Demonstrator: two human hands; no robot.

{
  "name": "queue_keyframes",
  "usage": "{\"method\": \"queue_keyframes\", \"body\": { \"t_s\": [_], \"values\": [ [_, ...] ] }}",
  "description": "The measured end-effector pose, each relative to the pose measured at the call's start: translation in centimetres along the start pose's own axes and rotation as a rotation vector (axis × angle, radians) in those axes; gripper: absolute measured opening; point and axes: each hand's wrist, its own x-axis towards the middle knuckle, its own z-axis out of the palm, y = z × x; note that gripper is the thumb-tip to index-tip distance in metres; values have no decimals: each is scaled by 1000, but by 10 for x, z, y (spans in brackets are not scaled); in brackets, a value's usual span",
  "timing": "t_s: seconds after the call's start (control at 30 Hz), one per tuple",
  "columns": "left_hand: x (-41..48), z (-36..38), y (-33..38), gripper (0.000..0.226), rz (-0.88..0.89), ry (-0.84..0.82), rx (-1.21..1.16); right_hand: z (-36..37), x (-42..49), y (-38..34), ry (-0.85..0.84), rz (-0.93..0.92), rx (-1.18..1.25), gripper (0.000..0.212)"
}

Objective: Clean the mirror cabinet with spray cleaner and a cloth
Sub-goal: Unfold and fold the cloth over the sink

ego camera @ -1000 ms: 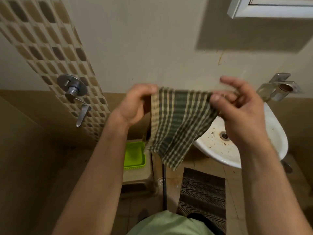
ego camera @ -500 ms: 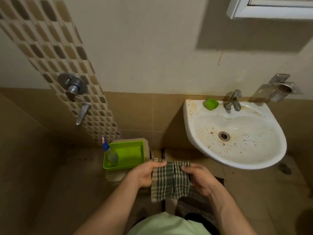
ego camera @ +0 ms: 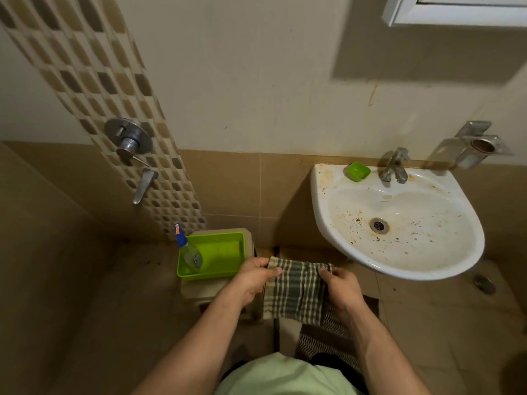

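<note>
A green and cream checked cloth [ego camera: 293, 292] hangs folded between my hands, low in front of my body. My left hand [ego camera: 252, 280] pinches its upper left edge and my right hand [ego camera: 340, 286] grips its upper right edge. The spray bottle [ego camera: 188, 249], clear with a blue nozzle, leans in the left end of a lime green tray [ego camera: 225, 243] just left of my left hand. Only the white bottom corner of the mirror cabinet [ego camera: 456, 12] shows at the top right, high above the cloth.
A stained white sink [ego camera: 328, 201] with a tap [ego camera: 395, 166] and a green soap dish [ego camera: 358, 171] juts from the wall at the right. The tray sits on a beige stool [ego camera: 199, 289]. A shower valve [ego camera: 128, 138] is on the left wall; a striped mat [ego camera: 322, 340] lies below.
My hands have dropped with the cloth from chest height to below the sink rim and come closer together, so the cloth is now folded narrower. In the last half second they barely moved.
</note>
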Motion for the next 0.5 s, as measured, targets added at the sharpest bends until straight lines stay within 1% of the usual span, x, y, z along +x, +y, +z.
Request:
{"method": "queue_keyframes", "body": {
  "t_s": [0.03, 0.1, 0.13, 0.17, 0.2, 0.23, 0.27, 0.33, 0.43, 0.5],
  "values": [
    [-1, 1, 1, 19, 52, 43, -10, -1, -1, -2, -2, -43, -26, 53],
    [-4, 2, 4, 35, 164, 115, -16, -2, -5, -2, -47, -153, -61, 84],
    [-5, 2, 5, 46, 212, 130, -21, -2, -7, -2, -83, -218, -74, 93],
    [-5, 0, 5, 60, 253, 122, -16, -3, -8, -1, -121, -286, -102, 96],
    [-6, -1, 4, 73, 291, 97, 9, -4, -9, -1, -156, -348, -155, 93],
    [-6, -3, 3, 80, 322, 65, 68, -5, -9, -2, -182, -400, -239, 88],
    [-6, -5, 3, 81, 344, 32, 145, -5, -8, -4, -189, -445, -348, 83],
    [-7, -6, 1, 75, 365, 17, 330, -5, -6, -6, -152, -528, -617, 80],
    [-9, -1, -6, 64, 411, 141, 682, -3, -5, -6, -121, -622, -901, 77],
    [-9, -1, -11, 54, 460, 205, 794, -4, -4, -3, -75, -666, -1037, 65]
  ]
}}
